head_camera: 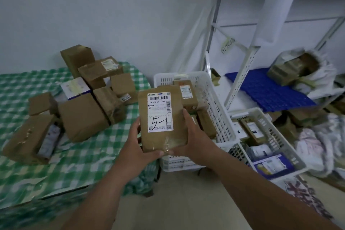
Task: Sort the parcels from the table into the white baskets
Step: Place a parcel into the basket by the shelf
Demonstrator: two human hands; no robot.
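Observation:
I hold a flat brown parcel (162,120) upright in front of me, its white label marked "5-1" facing me. My left hand (139,143) grips its lower left edge, thumb under the bottom. My right hand (194,136) grips its right edge. The parcel hangs above the near corner of a white basket (214,99) that holds several brown parcels. A second white basket (276,136) to the right holds boxes and a purple-and-white packet. Several more brown parcels (84,115) lie on the green checked table (74,164) at the left.
A white metal shelf frame (242,73) stands behind the baskets, with a blue slatted board (265,89) and a bagged bundle (298,69) on it. Soft bags and parcels (321,136) pile up on the floor at the right. Bare floor (186,201) lies below my arms.

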